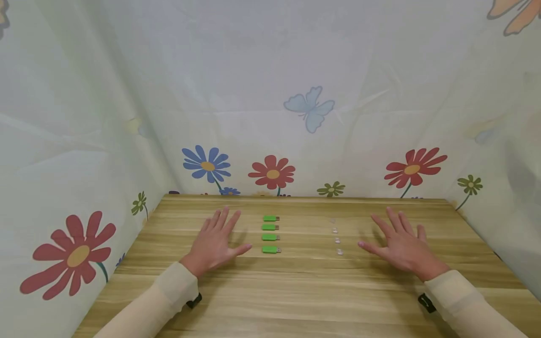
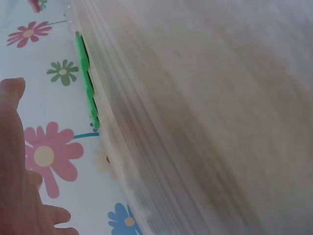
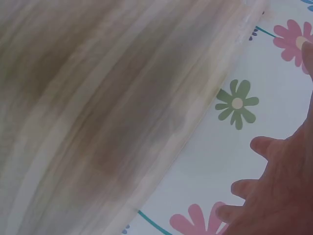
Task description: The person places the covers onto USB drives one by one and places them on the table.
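Note:
Several green USB sticks [image 1: 269, 237] lie in a column on the wooden table, their metal plugs pointing right. To their right, several small clear caps [image 1: 337, 241] form a second column; they look transparent and are hard to make out. My left hand [image 1: 213, 245] is spread with straight fingers, left of the USB sticks and apart from them. On the other side my right hand [image 1: 401, 246] is spread too, right of the clear pieces and holding nothing. The left wrist view catches the green USB sticks [image 2: 87, 81] edge-on, beyond the left hand [image 2: 19, 171].
The wooden table [image 1: 270, 295] has its back edge against a pale curtain [image 1: 236, 94] printed with flowers and a butterfly. Curtain also hangs at the left and right sides. A dark strap piece [image 1: 426, 303] shows under the right sleeve.

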Action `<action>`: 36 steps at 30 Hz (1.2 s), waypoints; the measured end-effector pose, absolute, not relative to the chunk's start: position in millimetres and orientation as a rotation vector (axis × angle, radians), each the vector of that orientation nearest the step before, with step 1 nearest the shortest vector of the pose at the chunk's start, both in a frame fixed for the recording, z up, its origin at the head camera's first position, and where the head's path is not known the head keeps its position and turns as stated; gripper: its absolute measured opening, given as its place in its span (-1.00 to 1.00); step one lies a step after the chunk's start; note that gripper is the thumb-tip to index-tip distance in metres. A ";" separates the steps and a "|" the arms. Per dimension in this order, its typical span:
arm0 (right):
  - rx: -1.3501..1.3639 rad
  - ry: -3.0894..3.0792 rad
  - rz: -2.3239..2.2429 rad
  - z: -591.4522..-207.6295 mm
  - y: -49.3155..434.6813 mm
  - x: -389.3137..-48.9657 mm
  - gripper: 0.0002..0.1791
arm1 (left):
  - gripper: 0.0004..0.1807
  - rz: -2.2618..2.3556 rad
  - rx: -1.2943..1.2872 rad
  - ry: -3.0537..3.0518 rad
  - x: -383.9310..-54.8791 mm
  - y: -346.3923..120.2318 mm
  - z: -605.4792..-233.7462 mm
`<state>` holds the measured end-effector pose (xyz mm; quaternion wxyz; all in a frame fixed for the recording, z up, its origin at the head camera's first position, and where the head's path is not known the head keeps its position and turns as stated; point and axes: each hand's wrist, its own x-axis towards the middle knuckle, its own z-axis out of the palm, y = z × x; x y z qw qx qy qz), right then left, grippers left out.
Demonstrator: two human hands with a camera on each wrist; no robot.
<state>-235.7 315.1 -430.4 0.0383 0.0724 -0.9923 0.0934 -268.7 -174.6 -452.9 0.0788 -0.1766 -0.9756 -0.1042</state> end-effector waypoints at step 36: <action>0.459 -3.011 0.419 -437.0 267.0 -239.4 -0.10 | -0.55 -0.111 -1.080 -2.797 -270.4 -117.3 -449.2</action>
